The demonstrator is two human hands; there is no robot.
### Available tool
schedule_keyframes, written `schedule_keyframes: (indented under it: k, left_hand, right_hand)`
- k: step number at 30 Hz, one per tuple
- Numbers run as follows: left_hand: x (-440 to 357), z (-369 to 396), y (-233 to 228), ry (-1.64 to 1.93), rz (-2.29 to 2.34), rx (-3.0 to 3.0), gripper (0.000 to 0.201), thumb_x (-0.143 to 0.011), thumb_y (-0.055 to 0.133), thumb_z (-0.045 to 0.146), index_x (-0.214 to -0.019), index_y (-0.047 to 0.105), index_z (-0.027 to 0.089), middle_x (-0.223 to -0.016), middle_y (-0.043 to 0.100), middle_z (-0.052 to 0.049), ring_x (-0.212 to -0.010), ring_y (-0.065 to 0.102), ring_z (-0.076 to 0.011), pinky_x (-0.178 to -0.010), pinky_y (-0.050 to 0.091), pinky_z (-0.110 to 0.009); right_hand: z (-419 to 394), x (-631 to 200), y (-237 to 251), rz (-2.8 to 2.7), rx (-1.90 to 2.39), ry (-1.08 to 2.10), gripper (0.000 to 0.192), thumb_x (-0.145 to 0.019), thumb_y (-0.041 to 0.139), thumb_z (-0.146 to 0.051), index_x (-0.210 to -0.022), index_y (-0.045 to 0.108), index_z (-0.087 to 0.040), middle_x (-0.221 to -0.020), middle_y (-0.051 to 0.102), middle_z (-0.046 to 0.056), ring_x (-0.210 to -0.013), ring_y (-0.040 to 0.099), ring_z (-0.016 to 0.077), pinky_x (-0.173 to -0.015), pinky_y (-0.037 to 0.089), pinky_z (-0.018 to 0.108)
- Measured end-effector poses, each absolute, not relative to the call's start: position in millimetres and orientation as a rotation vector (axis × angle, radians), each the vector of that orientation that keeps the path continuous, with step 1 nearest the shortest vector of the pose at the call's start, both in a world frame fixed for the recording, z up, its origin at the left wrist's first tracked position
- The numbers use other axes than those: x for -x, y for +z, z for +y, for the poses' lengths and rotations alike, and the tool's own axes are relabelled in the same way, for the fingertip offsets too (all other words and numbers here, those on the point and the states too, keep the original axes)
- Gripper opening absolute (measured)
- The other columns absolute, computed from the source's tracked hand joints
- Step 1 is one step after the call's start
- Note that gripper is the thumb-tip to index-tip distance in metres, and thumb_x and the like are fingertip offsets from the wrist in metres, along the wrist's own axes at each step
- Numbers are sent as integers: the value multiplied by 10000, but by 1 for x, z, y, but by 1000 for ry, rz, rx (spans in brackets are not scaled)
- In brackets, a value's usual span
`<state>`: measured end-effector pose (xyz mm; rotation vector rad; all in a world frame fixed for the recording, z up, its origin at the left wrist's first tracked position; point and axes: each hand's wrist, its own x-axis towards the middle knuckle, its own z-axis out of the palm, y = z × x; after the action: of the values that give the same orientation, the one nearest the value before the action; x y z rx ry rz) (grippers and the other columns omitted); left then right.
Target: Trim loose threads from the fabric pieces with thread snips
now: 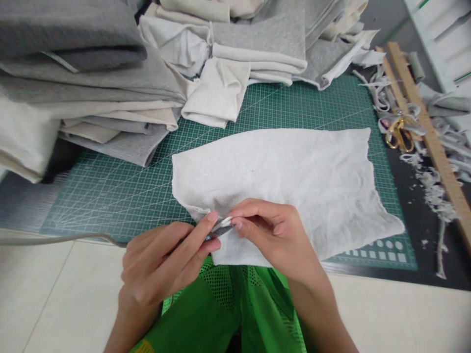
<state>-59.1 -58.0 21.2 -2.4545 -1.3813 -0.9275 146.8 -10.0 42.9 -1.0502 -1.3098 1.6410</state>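
Note:
A light grey fabric piece (279, 166) lies spread on the green cutting mat (121, 191), its near edge gathered up at my hands. My left hand (165, 260) is closed, index finger stretched along a small dark object with a bit of blue showing (209, 238); most of it is hidden inside the fingers, so its kind is unclear. My right hand (272, 235) pinches a whitish edge of the fabric between thumb and index finger. Both sets of fingertips nearly meet over the fabric's lower left part.
Folded grey and cream fabrics (110, 88) are heaped at the back and left. Gold-handled scissors (399, 135), a wooden ruler (434, 137) and fabric scraps (434, 191) lie on the right. A grey cable (62, 240) runs along the table's front edge at left.

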Motion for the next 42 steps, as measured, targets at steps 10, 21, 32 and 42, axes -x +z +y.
schedule_keyframes:
  k: [10,21,32,42]
  left_hand:
    - [57,-62,20,-941,-1372,2426,535,-841,764,146,-1357,623,166,-712,679,12,-562,605,-111,-591,516,-261]
    - [53,-63,20,-1017,-1323,2394,450,-821,780,115,-1260,682,139,-733,698,2,-573,610,-108,-567,490,-273]
    - [50,-57,19,-1115,-1282,2366,247,-868,724,95,-1115,733,92,-730,683,-3,-590,597,-74,-582,486,-224]
    - [53,-63,25,-1021,-1255,2390,329,-822,771,74,-1147,720,80,-729,660,-2,-616,563,-82,-593,453,-237]
  right_hand:
    - [-8,-149,43,-1251,1049,1754,95,-855,724,-234,-846,816,-214,-741,709,9,-637,575,108,-590,473,242]
    - [-8,-151,44,-1158,1064,1847,197,-794,809,-385,-780,798,-189,-655,655,7,-593,537,109,-537,425,233]
    - [-8,-152,42,-1106,1019,1875,224,-775,823,-405,-765,798,-182,-636,635,1,-582,512,103,-532,403,229]
    - [-9,-151,42,-1073,1028,1864,181,-761,831,-336,-746,782,-162,-616,629,-9,-582,507,90,-538,397,221]
